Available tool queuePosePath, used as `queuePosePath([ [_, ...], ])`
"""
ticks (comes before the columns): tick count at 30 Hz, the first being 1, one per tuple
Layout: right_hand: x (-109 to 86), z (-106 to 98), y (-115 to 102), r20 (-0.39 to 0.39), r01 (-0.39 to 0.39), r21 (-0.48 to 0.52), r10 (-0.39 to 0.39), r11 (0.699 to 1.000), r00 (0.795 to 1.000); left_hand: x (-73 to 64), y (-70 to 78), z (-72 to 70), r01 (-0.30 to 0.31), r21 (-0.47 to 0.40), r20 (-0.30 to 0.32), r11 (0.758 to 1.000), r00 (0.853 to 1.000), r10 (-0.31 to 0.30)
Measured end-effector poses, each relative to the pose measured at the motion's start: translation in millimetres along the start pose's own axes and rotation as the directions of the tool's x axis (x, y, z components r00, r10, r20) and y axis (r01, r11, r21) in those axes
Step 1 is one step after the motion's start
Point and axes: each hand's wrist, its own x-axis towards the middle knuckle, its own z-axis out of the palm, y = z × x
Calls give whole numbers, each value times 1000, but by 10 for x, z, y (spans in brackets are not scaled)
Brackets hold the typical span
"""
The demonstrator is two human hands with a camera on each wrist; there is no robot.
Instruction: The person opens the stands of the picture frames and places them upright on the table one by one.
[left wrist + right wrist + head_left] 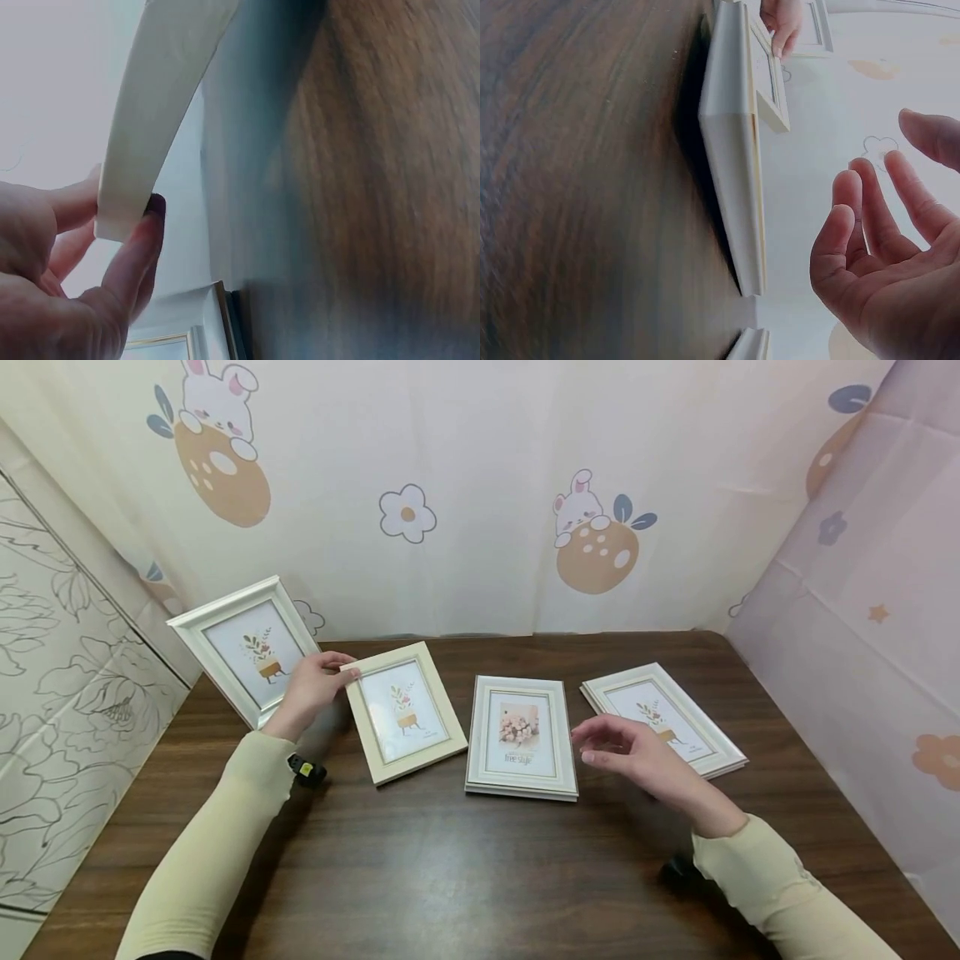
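My left hand (311,685) pinches the upper left corner of a cream picture frame (456,727) printed with a potted plant. That frame is tilted up, its lower edge toward the table. Its pale side edge (146,127) sits between thumb and fingers in the left wrist view. My right hand (637,756) hovers by the right side of a white picture frame (477,735) with a pink flower picture, fingers loosely bent and holding nothing. In the right wrist view these fingers (881,217) are apart from the frame's edge (735,187).
Behind my left hand a larger white frame (202,635) stands upright at the left. Another white frame (697,722) lies at the right, partly behind my right hand. All are on a dark wood table (420,877), with a bunny-print curtain (480,577) along its back edge.
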Motion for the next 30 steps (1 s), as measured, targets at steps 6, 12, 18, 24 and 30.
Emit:
queuePosePath([
  [6, -24, -98, -30, -37, 25, 13, -25, 1000, 999, -63, 44, -52, -13, -77, 1, 997, 1000, 13],
  [12, -60, -208, -22, -61, 20, 10, -19, 1000, 998, -129, 128, -84, -10, -165, -5, 986, 1000, 9],
  [18, -92, -300, -17, -101, 38, -37, -42, 999, 994, -180, 223, -85, -9, -282, -11, 959, 1000, 6],
  [24, -119, -374, -22, -124, 51, -37, -56, 998, 991, -246, 328, -73, 18, -394, -11, 919, 1000, -25],
  [30, -138, -402, -8, -133, 47, -44, -52, 998, 990, -285, 386, -68, -19, -383, -41, 924, 999, 4],
])
